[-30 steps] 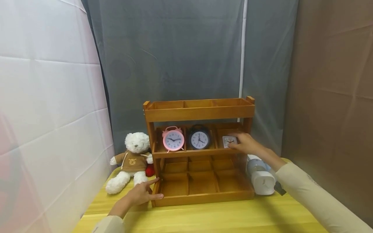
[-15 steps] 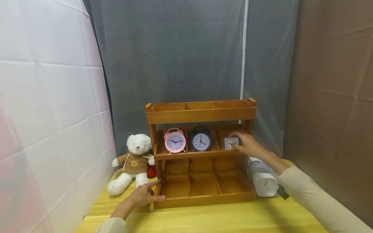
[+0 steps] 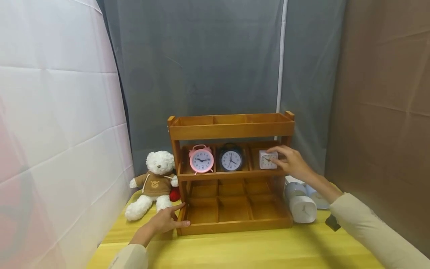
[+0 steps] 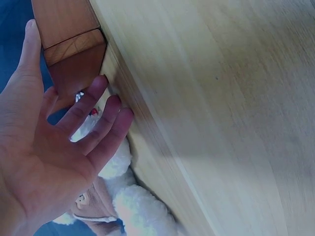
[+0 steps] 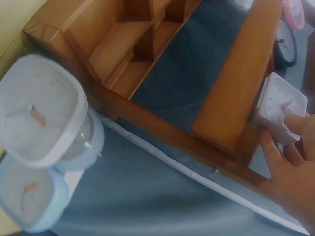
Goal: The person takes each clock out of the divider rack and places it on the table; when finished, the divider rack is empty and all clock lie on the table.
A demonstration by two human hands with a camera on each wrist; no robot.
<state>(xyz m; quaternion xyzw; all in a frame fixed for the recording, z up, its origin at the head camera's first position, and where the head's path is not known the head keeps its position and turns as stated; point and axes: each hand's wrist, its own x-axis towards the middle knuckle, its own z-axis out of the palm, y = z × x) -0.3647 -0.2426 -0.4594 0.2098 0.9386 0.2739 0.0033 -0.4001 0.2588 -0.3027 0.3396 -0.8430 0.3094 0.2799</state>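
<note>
My right hand pinches a small white square alarm clock, fingers at its top and thumb at the right of its face. This clock is in the right compartment of the middle tier of a brown wooden rack; whether it rests on the shelf I cannot tell. Beside it, a black round alarm clock stands in the middle compartment and a pink twin-bell alarm clock in the left one. Low on the left, my left hand touches the rack's front corner with thumb and forefinger extended, its other fingers loosely bent in the left wrist view.
A white teddy bear in a brown top sits left of the rack, with a red object by its side. Several pale clocks are grouped at the right end. A dark object lies near the right forearm. Grey curtain hangs behind.
The white square clock has turned, so its left side and top now show, and has shifted slightly right with my right hand. My left hand stays at the rack's corner.
</note>
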